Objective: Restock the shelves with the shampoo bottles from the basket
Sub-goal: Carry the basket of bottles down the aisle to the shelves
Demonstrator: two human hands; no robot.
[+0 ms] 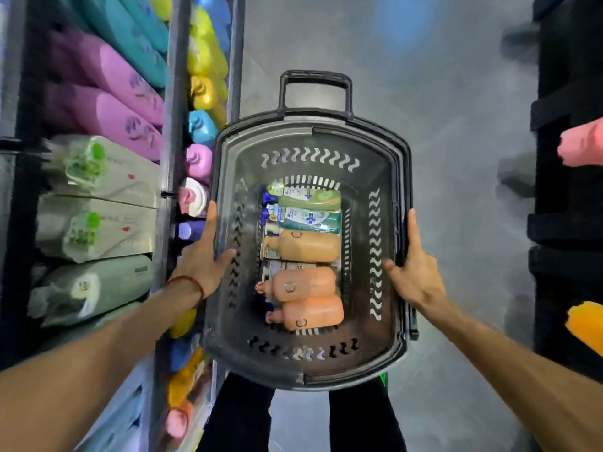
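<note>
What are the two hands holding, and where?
The dark grey plastic shopping basket: the left hand grips its left rim, the right hand its right rim.

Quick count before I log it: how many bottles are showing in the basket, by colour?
Light green bottle: 1
Teal bottle: 1
Orange bottles: 3
Total: 5 showing in the basket; something pale lies partly hidden under them.

- Dark moulded plastic for the basket (228, 177), smooth, with a dull sheen.
- Matt plastic on three peach bottles (306, 246).
- Glossy labelled plastic on the green bottles (310, 199).
- Shiny clear film round shelf packs (98, 171).
- Smooth grey floor (456, 93).
</note>
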